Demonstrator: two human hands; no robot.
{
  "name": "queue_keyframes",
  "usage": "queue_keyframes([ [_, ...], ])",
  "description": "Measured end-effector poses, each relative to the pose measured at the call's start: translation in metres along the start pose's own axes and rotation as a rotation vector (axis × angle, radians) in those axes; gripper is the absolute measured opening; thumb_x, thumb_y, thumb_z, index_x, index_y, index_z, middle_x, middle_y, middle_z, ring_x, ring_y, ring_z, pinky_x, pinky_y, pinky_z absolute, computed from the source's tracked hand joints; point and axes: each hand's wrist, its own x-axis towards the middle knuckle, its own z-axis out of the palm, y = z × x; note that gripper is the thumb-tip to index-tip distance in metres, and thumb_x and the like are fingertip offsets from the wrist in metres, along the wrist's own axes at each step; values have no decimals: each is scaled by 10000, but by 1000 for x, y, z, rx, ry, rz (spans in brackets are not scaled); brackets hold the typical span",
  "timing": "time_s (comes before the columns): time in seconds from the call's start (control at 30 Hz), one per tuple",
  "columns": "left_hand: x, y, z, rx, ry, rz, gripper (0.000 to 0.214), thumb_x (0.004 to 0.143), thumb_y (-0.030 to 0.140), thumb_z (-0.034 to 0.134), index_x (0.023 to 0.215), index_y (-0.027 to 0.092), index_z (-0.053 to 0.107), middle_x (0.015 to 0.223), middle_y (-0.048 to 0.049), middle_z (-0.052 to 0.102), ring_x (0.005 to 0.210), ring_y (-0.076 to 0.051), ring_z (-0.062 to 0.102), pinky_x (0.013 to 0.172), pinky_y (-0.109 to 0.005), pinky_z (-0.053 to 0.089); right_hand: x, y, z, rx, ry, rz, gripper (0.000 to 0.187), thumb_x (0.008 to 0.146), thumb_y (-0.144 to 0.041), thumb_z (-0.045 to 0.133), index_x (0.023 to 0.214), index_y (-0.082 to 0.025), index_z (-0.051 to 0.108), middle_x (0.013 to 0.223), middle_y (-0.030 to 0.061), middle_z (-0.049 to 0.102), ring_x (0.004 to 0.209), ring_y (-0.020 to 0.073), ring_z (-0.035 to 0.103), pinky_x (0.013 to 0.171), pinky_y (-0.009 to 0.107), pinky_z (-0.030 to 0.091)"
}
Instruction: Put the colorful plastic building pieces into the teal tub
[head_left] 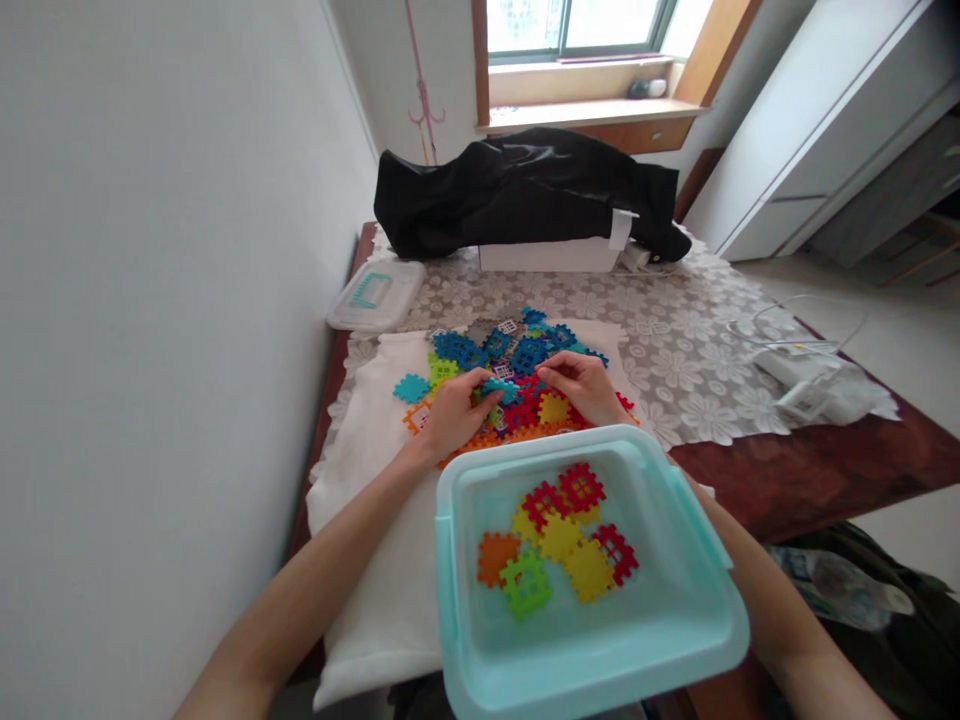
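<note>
My left hand (459, 410) pinches a light-blue toothed building tile (501, 388) over the left side of a heap of plastic tiles. To its right, my right hand (586, 385) has thumb and forefinger pressed together beside red tiles (517, 415); whatever it grips is too small to make out. Dark-blue tiles (529, 355) lie at the back of the heap, with green tiles (444, 370) on the left and orange ones along the front. Nearer to me, a mint-green tub (600, 655) contains several red, yellow, orange and green tiles.
A white cloth (375, 560) lies under the heap, over a lace tablecloth (675, 320). A clear lid (377, 295) rests at the back left near the wall. Black covering (525, 190) drapes over a white box (547, 257). A plastic bag (825, 385) sits on the right.
</note>
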Motion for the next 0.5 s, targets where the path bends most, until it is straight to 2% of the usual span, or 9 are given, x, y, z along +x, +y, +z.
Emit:
queue_keyframes([
  [0.1,0,-1,0,-10,10,-8,146,955,345,703,1016,212,701,858,10,725,734,-143,606,732,-265,462,0,1,0,18,-16,11,370,785,-569,841,854,-211,772,794,33,751,688,173,636,649,312,515],
  [0.23,0,0,0,-30,28,-31,165,965,362,691,1037,214,695,834,19,712,712,-135,595,700,-256,441,-1,-4,-1,22,41,-13,381,812,-579,825,847,-208,746,761,22,728,684,166,631,657,309,508],
  [0.37,0,2,-1,-59,25,-54,190,958,371,702,1056,209,692,826,11,727,726,-144,621,686,-256,437,-3,-16,-5,187,81,20,400,793,-584,856,848,-214,714,729,11,705,674,161,624,654,298,510],
  [0.43,-1,4,-2,-47,2,-63,198,951,389,712,1029,207,700,792,14,719,703,-143,608,666,-257,419,-5,-22,-8,363,7,55,398,782,-571,878,846,-222,700,733,4,692,657,147,603,635,283,490],
  [0.5,-1,6,-2,-40,-22,-71,215,953,416,709,994,205,710,753,19,703,673,-138,585,646,-256,398,-8,-26,-9,540,-145,66,397,775,-559,893,814,-227,680,718,0,671,652,146,588,625,279,475],
])
